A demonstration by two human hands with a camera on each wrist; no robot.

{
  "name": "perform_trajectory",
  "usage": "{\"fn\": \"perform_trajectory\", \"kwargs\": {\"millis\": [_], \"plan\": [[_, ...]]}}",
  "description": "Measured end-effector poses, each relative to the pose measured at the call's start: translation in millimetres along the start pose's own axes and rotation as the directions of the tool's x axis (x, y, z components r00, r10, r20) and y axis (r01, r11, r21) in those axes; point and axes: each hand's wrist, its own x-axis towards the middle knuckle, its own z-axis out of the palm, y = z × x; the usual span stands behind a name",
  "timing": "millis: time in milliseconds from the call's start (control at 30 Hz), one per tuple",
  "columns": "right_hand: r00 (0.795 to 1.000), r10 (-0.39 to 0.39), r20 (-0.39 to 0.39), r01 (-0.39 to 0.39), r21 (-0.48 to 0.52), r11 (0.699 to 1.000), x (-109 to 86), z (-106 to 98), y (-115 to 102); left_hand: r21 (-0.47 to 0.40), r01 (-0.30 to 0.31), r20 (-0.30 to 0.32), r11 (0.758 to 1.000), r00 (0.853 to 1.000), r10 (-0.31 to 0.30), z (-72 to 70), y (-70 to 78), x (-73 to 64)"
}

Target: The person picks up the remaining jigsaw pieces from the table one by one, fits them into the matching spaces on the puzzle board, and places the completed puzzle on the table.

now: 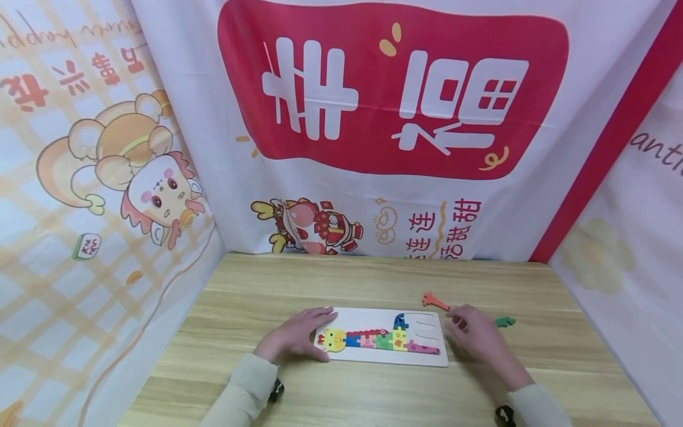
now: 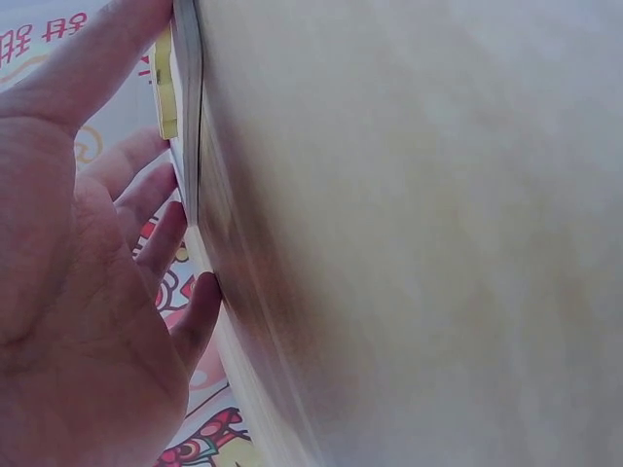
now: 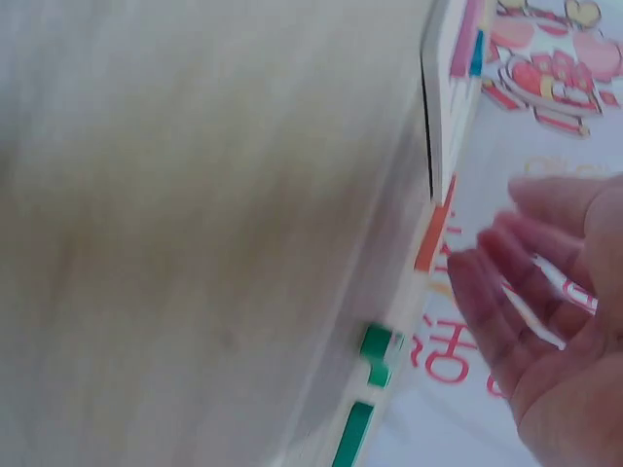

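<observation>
A white puzzle board (image 1: 384,360) lies on the wooden table, with a giraffe picture built of colourful jigsaw pieces (image 1: 368,340). Bare outlined slots show at its upper right. My left hand (image 1: 296,335) holds the board's left end, thumb along the near edge and fingers at the far edge. Just beyond the right end is my right hand (image 1: 475,333), its loosely bent fingers apart and nothing seen between them in the right wrist view. An orange piece (image 1: 434,300) lies close to those fingertips. Partly hidden behind the right hand is a green piece (image 1: 504,321).
The wooden table (image 1: 320,279) meets a printed cloth backdrop (image 1: 384,190) at its far edge. Printed cloth also hangs on the left and right sides. Each wrist carries a black strap device (image 1: 276,391).
</observation>
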Motion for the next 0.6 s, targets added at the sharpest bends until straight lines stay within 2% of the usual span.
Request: {"fn": "perform_trajectory", "kwargs": {"millis": [67, 167, 333, 600], "plan": [[0.999, 0.016, -0.04, -0.015, 0.012, 1.0, 0.7, -4, 8, 0.0, -0.002, 0.002, 1.0, 1.0, 0.002, 0.4, -0.6, 0.2], [0.998, 0.043, -0.055, -0.043, -0.003, 0.999, 4.8, -7, 17, -0.007, -0.002, 0.005, 1.0, 1.0, 0.002, 1.4, -1.3, 0.2], [0.998, 0.066, -0.014, -0.066, -0.041, 0.997, 21.0, -6, 23, -0.02, 0.008, 0.005, 1.0, 1.0, -0.008, 0.9, -1.3, -0.9], [0.998, 0.046, 0.041, -0.044, -0.048, 0.998, 49.0, 2, 20, -0.033, 0.0, 0.007, 0.999, 1.0, 0.0, -1.0, 1.2, 0.0]]}}
